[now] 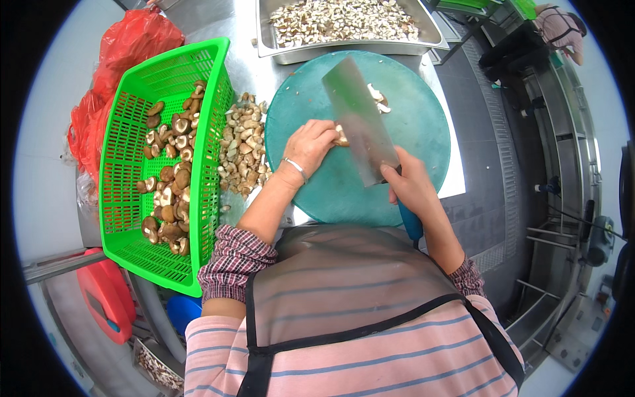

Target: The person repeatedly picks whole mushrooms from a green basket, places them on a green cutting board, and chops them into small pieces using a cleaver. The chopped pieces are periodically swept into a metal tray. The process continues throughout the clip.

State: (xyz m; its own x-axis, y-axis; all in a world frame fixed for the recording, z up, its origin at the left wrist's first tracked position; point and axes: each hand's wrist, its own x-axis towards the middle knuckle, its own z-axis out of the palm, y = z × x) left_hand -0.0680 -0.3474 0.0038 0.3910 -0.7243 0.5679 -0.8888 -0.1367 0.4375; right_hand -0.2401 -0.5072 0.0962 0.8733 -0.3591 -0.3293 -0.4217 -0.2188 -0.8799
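Note:
My right hand (pixel 412 181) grips a Chinese cleaver (pixel 357 124) by its blue handle (pixel 411 221), thumb against the blade's heel. The broad blade points away from me over a round green cutting board (pixel 317 193). Left of the blade, the bent fingers of my left hand (pixel 312 144) hold a mushroom piece (pixel 341 136) against the board; they partly cover it. Whether the blade touches that piece cannot be seen. Several cut mushroom pieces (pixel 379 99) lie on the board to the right of the blade.
A steel pan (pixel 347 48) of diced mushrooms stands beyond the board. At left are a pile of mushroom stems (pixel 244 144), a green plastic basket (pixel 211 149) holding whole shiitake mushrooms (pixel 168 198), and red plastic bags (pixel 134 39). Another person (pixel 558 30) is at the far right.

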